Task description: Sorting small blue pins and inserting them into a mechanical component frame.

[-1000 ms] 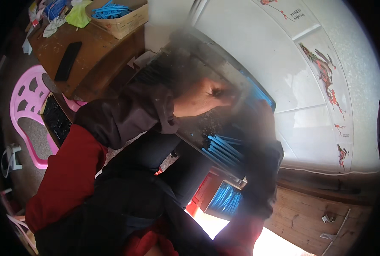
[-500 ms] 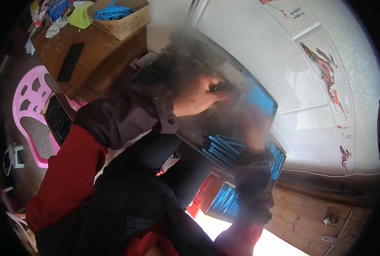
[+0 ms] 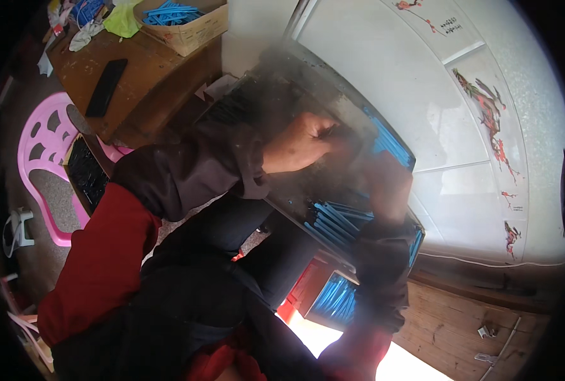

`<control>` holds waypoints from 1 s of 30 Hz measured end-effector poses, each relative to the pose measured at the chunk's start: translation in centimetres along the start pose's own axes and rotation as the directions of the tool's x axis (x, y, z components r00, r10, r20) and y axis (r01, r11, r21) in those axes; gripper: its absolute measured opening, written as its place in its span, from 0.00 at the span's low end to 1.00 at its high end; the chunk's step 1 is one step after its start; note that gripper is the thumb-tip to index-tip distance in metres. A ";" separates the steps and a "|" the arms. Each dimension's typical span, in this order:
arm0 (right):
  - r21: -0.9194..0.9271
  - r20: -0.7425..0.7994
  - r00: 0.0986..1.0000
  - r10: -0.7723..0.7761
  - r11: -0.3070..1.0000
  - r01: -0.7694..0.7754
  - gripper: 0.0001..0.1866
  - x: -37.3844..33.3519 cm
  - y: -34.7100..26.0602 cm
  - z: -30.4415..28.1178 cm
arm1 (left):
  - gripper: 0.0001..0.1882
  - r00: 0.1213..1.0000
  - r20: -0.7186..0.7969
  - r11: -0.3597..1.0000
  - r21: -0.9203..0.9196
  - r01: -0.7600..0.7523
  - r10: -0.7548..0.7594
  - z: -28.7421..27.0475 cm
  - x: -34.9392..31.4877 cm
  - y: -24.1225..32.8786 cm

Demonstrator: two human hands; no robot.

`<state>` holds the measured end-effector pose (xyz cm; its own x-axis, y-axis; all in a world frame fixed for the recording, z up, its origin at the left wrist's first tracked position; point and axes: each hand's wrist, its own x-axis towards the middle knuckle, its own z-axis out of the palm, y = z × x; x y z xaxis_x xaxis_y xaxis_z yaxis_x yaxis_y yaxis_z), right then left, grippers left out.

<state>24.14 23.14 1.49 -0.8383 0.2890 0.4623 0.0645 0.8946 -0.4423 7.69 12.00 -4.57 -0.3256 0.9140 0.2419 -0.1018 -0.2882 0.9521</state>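
A dark, dirty work tray [image 3: 348, 113] spans the space over my lap. My left hand [image 3: 300, 143] hovers over its middle with the fingers curled closed; whatever they hold is hidden. My right hand [image 3: 389, 188] is over the right part of the tray, and a hazy smear hides its fingers. Below it lies a bundle of thin blue sticks [image 3: 333, 222], dark at their left ends. More blue sticks [image 3: 389, 141] lie along the far edge, and others [image 3: 414, 246] at the right end. Dark sticks [image 3: 232, 105] seem heaped at the left end.
A box of blue sticks [image 3: 334, 298] stands below the tray's near edge. On the left, a pink plastic chair [image 3: 31, 143] has a box of black sticks [image 3: 87, 174] beside it. A brown table [image 3: 149, 70] carries a cardboard box [image 3: 193, 37]. White tiled wall [image 3: 384, 57] lies beyond.
My right hand has shifted slightly right and farther from me. My left hand stays closed in nearly the same place, and the whole view has moved a little.
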 end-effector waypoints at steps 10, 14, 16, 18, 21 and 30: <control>-0.433 0.266 0.957 0.113 0.901 0.014 0.10 -2.9 7.6 0.3 | 0.11 0.999 0.035 0.999 0.036 -0.029 0.028 0.1 -0.1 0.5; -0.600 0.213 0.959 0.184 0.800 -0.020 0.07 -2.2 7.4 1.5 | 0.11 0.998 0.060 0.996 0.083 0.025 -0.030 -0.1 -0.2 1.6; -0.474 0.196 0.976 0.098 0.880 0.007 0.06 -2.0 6.2 0.9 | 0.10 1.000 0.017 0.987 0.157 -0.027 0.024 -0.3 -0.3 1.4; -0.343 0.166 0.986 0.028 0.939 0.031 0.06 -2.0 4.5 0.3 | 0.09 1.000 -0.008 0.998 0.069 0.002 -0.001 -0.3 -0.1 0.7; -0.373 0.123 0.990 0.075 0.927 -0.024 0.04 -2.0 3.0 0.3 | 0.08 1.000 -0.009 0.999 -0.052 -0.010 0.010 -0.2 0.0 0.2; -0.302 0.079 0.986 -0.147 0.939 0.164 0.05 -2.2 2.1 0.3 | 0.08 1.000 -0.008 0.999 -0.028 -0.026 0.026 -0.4 0.1 0.1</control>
<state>25.96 24.33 -0.70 -0.8786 0.1267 0.4604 0.0867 0.9905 -0.1071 7.31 11.98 -4.51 -0.3352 0.9042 0.2649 -0.1196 -0.3197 0.9399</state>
